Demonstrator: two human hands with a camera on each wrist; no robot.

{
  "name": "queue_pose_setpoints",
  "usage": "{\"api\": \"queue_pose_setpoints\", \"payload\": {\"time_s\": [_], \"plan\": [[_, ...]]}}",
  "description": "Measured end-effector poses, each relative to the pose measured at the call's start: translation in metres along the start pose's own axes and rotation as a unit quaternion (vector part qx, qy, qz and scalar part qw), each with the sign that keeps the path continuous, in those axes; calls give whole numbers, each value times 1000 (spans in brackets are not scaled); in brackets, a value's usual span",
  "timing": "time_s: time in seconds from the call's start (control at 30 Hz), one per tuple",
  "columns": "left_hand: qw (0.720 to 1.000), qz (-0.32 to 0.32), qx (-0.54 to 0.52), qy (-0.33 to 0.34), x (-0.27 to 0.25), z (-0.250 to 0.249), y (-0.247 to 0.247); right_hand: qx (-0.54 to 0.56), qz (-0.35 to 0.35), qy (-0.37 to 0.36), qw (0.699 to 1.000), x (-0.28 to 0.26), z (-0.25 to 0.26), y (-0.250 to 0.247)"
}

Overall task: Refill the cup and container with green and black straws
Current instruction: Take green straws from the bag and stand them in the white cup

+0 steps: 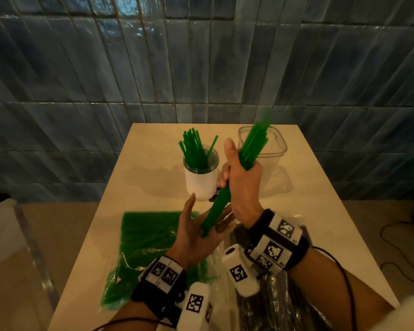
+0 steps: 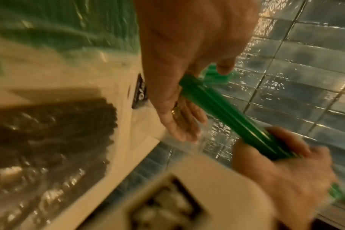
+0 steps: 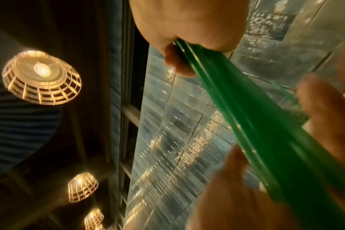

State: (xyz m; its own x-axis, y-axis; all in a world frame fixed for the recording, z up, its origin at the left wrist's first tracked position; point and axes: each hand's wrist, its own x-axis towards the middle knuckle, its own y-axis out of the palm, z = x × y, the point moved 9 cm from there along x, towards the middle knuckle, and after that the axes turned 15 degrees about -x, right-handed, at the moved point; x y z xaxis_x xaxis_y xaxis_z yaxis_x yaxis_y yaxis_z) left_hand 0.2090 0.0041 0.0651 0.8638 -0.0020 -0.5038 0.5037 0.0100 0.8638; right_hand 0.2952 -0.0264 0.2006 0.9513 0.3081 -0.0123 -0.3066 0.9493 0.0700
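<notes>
A: Which step is this?

B: Squaring up a bundle (image 1: 245,154) of green straws before it goes into a vessel, I'd say. The right hand (image 1: 243,180) is clenched round the bundle's middle, thumb up, holding it tilted above the table (image 1: 304,187). The left hand (image 1: 196,235) lies flat and released under it, palm up, and the bundle's lower ends rest on that palm.

A: Where do the straws go?

B: The cup (image 1: 201,180) stands at the table's middle, just left of the hands, and already has green straws in it. The clear container (image 1: 281,145) sits at the far right and looks empty. I can't tell which one is the target.

A: So the next move?

B: Probably tap the ends level, then lift and lower the bundle ends first into an opening. It calls for a firm grip so none slip out, and care not to knock the cup over.

A: And the supply?

B: A green pack (image 1: 141,247) lies near left. A pack of black straws (image 1: 273,302) lies near right, partly under the right wrist.

A: Do the wrist cameras add anything?

B: The left wrist view shows the black pack (image 2: 49,140) plainly, and a ring (image 2: 175,109) on the left hand. The right wrist view looks upward at ceiling lamps (image 3: 41,77) and a window, missing elsewhere. Only the head view shows cup and container.
</notes>
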Motion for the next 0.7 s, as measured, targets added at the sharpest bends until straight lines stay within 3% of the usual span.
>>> {"api": "queue_pose_setpoints", "payload": {"time_s": [0.1,0.17,0.2,0.3,0.37,0.4,0.47,0.6,0.7], "plan": [[999,-13,13,44,8,-6,19,-43,11,-9,999,-1,0,11],[979,-54,134,145,17,-35,19,-33,6,-19,999,13,12,14],[945,-96,223,218,19,-58,17,-28,-1,-29,999,23,20,14],[789,-170,434,400,15,-119,33,-80,-30,-77,993,57,41,17],[721,-171,509,438,21,-141,53,-136,-41,-105,984,81,44,26],[701,-167,541,434,28,-147,63,-160,-41,-117,979,92,42,32],[683,-157,589,402,45,-152,76,-202,-37,-139,969,112,29,44],[677,-136,630,355,76,-156,82,-301,-37,-116,946,150,-25,62],[684,-123,635,338,84,-152,82,-316,23,-99,943,144,-24,82]]}}
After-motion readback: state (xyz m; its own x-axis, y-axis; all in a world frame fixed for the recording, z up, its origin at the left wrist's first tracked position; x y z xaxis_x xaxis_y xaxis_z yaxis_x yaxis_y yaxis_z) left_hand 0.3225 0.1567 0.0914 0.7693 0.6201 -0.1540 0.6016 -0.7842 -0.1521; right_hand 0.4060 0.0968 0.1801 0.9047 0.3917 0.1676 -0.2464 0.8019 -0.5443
